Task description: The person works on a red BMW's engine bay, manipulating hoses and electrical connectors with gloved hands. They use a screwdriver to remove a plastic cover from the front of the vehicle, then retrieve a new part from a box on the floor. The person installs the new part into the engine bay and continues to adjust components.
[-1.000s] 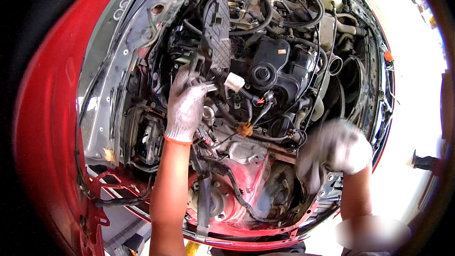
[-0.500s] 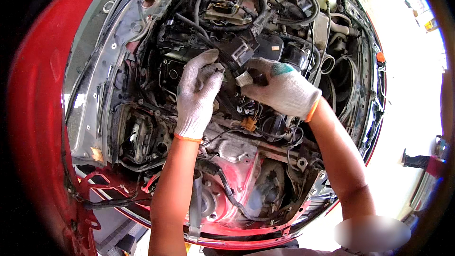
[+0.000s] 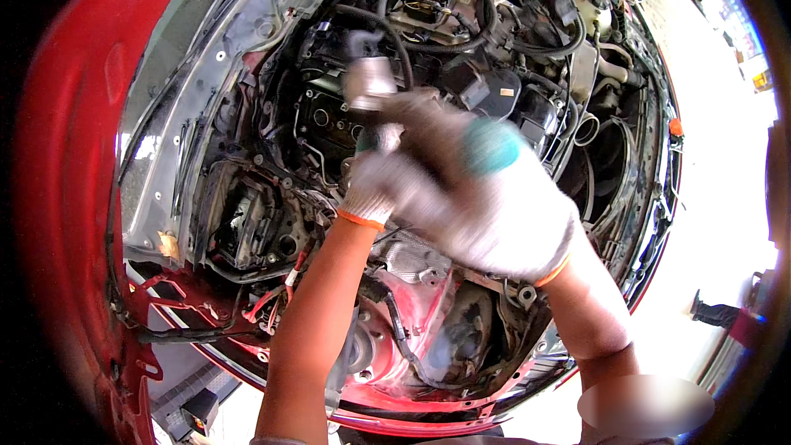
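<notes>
Both my hands wear whitish knitted gloves with orange cuffs over an open engine bay. My right hand (image 3: 503, 198), teal patch showing, is smeared by motion and crosses in front of my left. At its fingertips a blurred pale wiring connector (image 3: 369, 81) with a dark end sticks up, and a black corrugated wiring harness (image 3: 401, 49) runs down to it. Partly behind the right hand, my left hand (image 3: 381, 177) is blurred, its fingers mostly hidden, so I cannot tell its grip. Just beyond lies the dark engine top (image 3: 329, 119) with round openings.
Looped black cables (image 3: 486, 25) lie over the far part of the engine. A cream reservoir (image 3: 595, 12) stands at far right, near an open round duct (image 3: 587, 128). The red raised panel (image 3: 66, 198) bounds the left side. A red strut tower (image 3: 404, 338) sits nearest me.
My right hand has swung left across my left hand, carrying the pale connector up and left. The left hand has dropped lower and turned. The whole view has shifted slightly.
</notes>
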`<state>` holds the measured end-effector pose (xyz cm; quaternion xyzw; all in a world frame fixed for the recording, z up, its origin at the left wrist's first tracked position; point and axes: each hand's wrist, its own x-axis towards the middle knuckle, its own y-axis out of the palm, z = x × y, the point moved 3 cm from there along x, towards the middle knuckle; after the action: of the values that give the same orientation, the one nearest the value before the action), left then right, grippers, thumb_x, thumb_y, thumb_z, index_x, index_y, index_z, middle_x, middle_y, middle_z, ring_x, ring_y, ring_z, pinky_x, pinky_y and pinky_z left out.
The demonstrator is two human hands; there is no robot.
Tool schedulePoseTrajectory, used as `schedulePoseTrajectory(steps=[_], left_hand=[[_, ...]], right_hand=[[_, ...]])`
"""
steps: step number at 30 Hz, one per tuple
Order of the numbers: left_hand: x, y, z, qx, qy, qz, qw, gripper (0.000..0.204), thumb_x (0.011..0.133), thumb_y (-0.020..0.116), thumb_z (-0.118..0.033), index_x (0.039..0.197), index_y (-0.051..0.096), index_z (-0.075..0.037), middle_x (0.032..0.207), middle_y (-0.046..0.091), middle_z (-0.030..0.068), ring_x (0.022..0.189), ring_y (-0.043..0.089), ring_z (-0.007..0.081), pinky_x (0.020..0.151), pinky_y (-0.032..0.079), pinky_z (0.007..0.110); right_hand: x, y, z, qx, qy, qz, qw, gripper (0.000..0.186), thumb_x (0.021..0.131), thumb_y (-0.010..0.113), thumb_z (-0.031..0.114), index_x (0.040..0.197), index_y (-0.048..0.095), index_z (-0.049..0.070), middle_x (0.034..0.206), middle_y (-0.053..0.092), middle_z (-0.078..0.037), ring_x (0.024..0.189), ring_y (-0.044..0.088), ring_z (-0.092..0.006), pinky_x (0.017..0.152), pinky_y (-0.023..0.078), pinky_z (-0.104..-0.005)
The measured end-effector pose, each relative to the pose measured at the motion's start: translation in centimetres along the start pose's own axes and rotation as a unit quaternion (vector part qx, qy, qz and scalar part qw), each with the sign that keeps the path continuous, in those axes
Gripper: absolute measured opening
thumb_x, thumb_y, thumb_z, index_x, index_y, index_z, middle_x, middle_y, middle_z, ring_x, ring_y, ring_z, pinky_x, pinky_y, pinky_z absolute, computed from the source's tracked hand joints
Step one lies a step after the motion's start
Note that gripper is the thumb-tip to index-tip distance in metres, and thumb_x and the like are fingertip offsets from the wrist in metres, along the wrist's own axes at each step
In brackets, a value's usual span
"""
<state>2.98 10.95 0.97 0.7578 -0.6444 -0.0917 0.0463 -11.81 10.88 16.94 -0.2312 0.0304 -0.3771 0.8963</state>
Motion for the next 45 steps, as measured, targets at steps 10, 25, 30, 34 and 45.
schedulePoseTrajectory(steps=[10, 25, 30, 34, 45], left_hand=[[-2.6, 0.8, -1.8, 0.054, 0.007, -0.074, 0.996, 0.041, 0.096, 0.061, -0.001, 0.136, 0.06, -0.002, 0.128, 0.064, 0.0064, 0.109, 0.063, 0.0136, 0.098, 0.051, 0.028], [-3.5, -4.3, -2.0, -0.469, 0.036, -0.103, 0.877, 0.042, 0.094, 0.065, -0.014, 0.133, 0.057, 0.002, 0.126, 0.066, 0.0211, 0.112, 0.069, 0.0329, 0.097, 0.061, 0.05], [-7.1, -5.5, 0.4, -0.44, -0.079, -0.204, 0.871, 0.027, 0.101, 0.053, 0.003, 0.127, 0.06, 0.007, 0.13, 0.061, 0.0265, 0.12, 0.063, 0.0386, 0.112, 0.051, 0.047], [-11.2, -3.1, -3.8, -0.31, -0.111, -0.204, 0.922, 0.033, 0.101, 0.058, -0.009, 0.13, 0.059, 0.007, 0.122, 0.065, 0.0206, 0.114, 0.065, 0.0352, 0.105, 0.054, 0.045], [-8.5, -16.6, -6.1, 0.439, 0.145, -0.204, 0.863, 0.044, 0.098, 0.06, -0.005, 0.141, 0.053, 0.001, 0.131, 0.061, 0.0129, 0.119, 0.062, 0.0216, 0.106, 0.049, 0.036]], right_hand=[[-3.2, -2.6, -6.8, 0.134, 0.215, -0.196, 0.947, 0.022, 0.101, 0.063, 0.017, 0.107, 0.072, -0.002, 0.087, 0.071, -0.004, 0.078, 0.061, -0.0088, 0.07, 0.052, -0.0281], [-3.9, -0.4, -7.4, -0.046, 0.152, 0.264, 0.951, 0.052, 0.092, 0.073, 0.038, 0.132, 0.066, 0.005, 0.104, 0.074, -0.023, 0.097, 0.073, -0.0328, 0.089, 0.054, -0.0386], [-6.1, -2.7, -4.7, 0.019, 0.19, -0.091, 0.977, 0.029, 0.098, 0.063, 0.012, 0.125, 0.068, 0.002, 0.097, 0.072, -0.024, 0.086, 0.072, -0.0365, 0.077, 0.056, -0.0406], [-5.2, -1.2, -3.2, -0.102, 0.03, -0.203, 0.973, 0.037, 0.093, 0.066, 0.01, 0.129, 0.062, 0.001, 0.095, 0.071, -0.021, 0.085, 0.07, -0.0404, 0.074, 0.057, -0.0475], [-3.4, 6.9, 1.5, -0.131, -0.121, -0.022, 0.984, 0.052, 0.091, 0.06, 0.019, 0.137, 0.055, -0.002, 0.099, 0.069, -0.014, 0.09, 0.068, -0.0283, 0.081, 0.053, -0.0396]])
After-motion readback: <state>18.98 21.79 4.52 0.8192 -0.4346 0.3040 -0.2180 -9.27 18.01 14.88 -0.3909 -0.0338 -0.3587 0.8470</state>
